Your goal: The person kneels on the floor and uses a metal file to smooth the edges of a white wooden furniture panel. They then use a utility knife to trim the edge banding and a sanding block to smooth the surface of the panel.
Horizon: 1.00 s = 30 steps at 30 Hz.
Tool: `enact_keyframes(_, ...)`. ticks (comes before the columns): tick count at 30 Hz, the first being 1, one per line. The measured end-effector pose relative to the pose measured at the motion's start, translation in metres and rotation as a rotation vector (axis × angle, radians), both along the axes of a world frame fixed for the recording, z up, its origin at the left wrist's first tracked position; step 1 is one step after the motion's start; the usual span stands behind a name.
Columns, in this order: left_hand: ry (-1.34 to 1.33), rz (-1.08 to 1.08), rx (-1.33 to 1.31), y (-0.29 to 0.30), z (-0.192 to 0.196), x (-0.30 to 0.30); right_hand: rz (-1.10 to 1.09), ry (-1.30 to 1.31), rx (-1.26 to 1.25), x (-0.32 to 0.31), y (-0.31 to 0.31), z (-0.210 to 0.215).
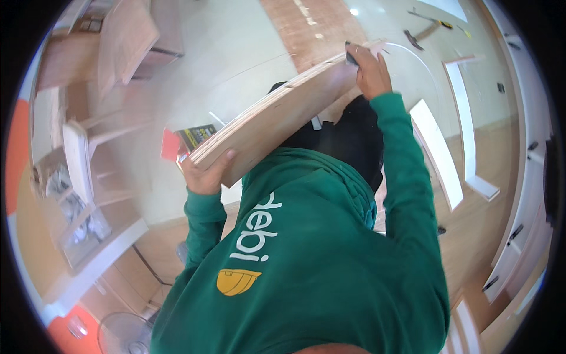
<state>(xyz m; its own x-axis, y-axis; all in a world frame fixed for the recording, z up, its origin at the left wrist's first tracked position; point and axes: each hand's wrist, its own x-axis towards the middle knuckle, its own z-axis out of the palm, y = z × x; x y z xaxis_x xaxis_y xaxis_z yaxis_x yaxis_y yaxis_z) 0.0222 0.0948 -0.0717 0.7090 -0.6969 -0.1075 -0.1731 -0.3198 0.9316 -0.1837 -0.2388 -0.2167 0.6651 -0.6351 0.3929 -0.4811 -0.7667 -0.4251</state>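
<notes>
A thick plywood board (283,121) lies tilted across my lap, its layered edge facing up and away from me. My left hand (206,174) grips the near left end, thumb on the broad face and fingers round the edge. At the far right end, my right hand (372,71) is closed round a small dark object (352,57) against the board's edge; its exact kind is unclear. Just beyond my left hand is a container with a dark and yellow label (199,135), beside a pinkish-red piece (171,145).
A hammer (414,40) and a yellow-handled tool (443,24) lie on the floor at the far right. White-faced strips (437,153) (463,115) rest to my right. Plywood pieces (128,44) stand at the left, a fan (125,333) at the lower left.
</notes>
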Motion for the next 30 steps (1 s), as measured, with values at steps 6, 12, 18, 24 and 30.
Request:
enact_keyframes(6,-0.122,-0.007,0.143,0.006,0.000,0.010,0.126,-0.216,0.066,0.036,0.068,0.016)
enact_keyframes(12,-0.002,0.063,0.136,0.016,-0.003,0.011,0.079,-0.170,0.296,0.023,0.026,-0.017)
enact_keyframes(18,0.029,0.020,0.113,0.008,-0.005,0.019,-0.244,0.146,0.089,-0.034,-0.142,-0.111)
enact_keyframes(24,0.038,0.006,0.219,0.021,0.005,0.013,0.059,-0.138,0.027,0.021,-0.017,-0.042)
enact_keyframes(30,-0.048,-0.074,0.306,0.011,0.011,0.024,-0.437,0.109,0.214,-0.051,-0.157,-0.140)
